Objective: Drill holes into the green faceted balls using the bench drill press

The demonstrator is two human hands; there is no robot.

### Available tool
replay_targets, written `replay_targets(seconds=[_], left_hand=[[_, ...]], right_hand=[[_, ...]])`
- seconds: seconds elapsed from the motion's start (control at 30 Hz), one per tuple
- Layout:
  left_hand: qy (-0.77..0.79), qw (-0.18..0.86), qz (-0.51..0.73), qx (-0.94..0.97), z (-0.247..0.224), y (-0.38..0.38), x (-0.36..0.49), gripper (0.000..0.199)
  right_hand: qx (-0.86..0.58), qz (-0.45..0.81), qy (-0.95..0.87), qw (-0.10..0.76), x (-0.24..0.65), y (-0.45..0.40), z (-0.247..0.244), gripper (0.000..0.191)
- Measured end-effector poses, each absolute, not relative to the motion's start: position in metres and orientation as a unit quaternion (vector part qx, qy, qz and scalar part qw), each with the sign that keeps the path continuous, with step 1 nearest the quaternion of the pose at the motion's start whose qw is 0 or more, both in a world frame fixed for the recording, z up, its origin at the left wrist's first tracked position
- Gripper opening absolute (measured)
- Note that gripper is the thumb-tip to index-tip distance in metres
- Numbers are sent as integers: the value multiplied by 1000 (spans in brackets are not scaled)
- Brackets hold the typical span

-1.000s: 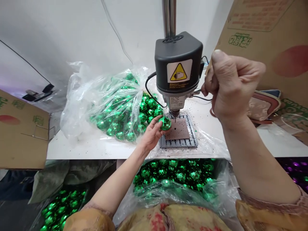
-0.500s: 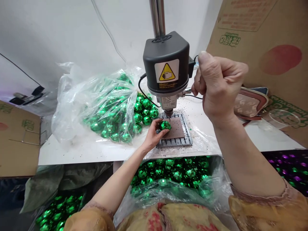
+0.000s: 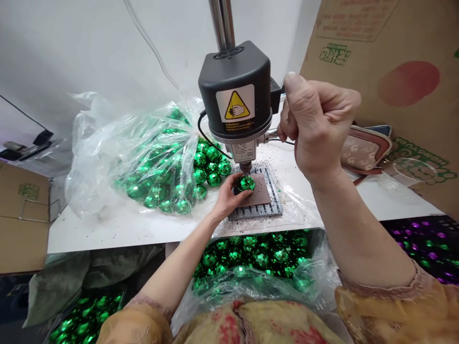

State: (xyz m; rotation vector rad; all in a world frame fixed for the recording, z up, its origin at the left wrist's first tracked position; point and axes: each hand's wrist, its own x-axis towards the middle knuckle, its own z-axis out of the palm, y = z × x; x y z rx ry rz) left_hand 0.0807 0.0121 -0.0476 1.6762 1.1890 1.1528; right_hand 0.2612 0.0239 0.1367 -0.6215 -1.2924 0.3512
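My left hand [image 3: 231, 196] pinches a shiny green mirror-faceted ball [image 3: 246, 183] between thumb and fingers. The ball sits over a brown square pad [image 3: 261, 191] on the slotted metal base [image 3: 276, 210] of a small bench drill press [image 3: 234, 91]. Directly above the ball is the drill chuck [image 3: 245, 167], with the thin bit at or just over the ball's top; contact is hard to make out. My right hand [image 3: 319, 124] is raised in a fist beside the motor housing, closed around the press's feed lever [image 3: 271, 135], whose grip the fingers hide.
On the white table [image 3: 143, 229] at left, a clear plastic bag [image 3: 96, 157] spills green balls. A lined box of green balls [image 3: 251, 253] stands below the front edge. Cardboard boxes [image 3: 380, 57] flank the table, and a pouch [image 3: 362, 153] lies at right. Dark shavings surround the base.
The ball in my left hand has shifted slightly right on the pad, under the drill bit. My right hand stays on the lever. The whole view has moved a little.
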Motion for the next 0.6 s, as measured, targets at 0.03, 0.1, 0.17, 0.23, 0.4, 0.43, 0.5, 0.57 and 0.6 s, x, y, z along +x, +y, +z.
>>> replay_targets(seconds=[0.03, 0.1, 0.17, 0.23, 0.4, 0.43, 0.5, 0.57, 0.6], left_hand=[[465, 382, 453, 658, -49, 11, 83, 60], [464, 381, 450, 660, -51, 9, 86, 59], [465, 378, 450, 662, -52, 7, 88, 58], [464, 377, 450, 663, -52, 5, 89, 56], [449, 386, 450, 668, -52, 5, 87, 57], [448, 389, 450, 668, -53, 5, 87, 58], [446, 394, 448, 667, -55, 6, 86, 58], [445, 400, 449, 664, -57, 6, 86, 59], [443, 403, 450, 663, -58, 6, 86, 60]], right_hand=[[-287, 159, -589, 738, 261, 24, 137, 64], [-293, 159, -589, 736, 261, 22, 137, 63], [-282, 162, -587, 742, 261, 21, 138, 62], [-261, 169, -586, 749, 260, 20, 140, 61], [-252, 161, -579, 759, 259, 21, 139, 60], [-251, 157, -576, 762, 259, 21, 137, 60], [-260, 149, -570, 765, 258, 18, 132, 60], [-269, 139, -560, 772, 257, 15, 124, 60], [-269, 135, -554, 776, 257, 13, 120, 61]])
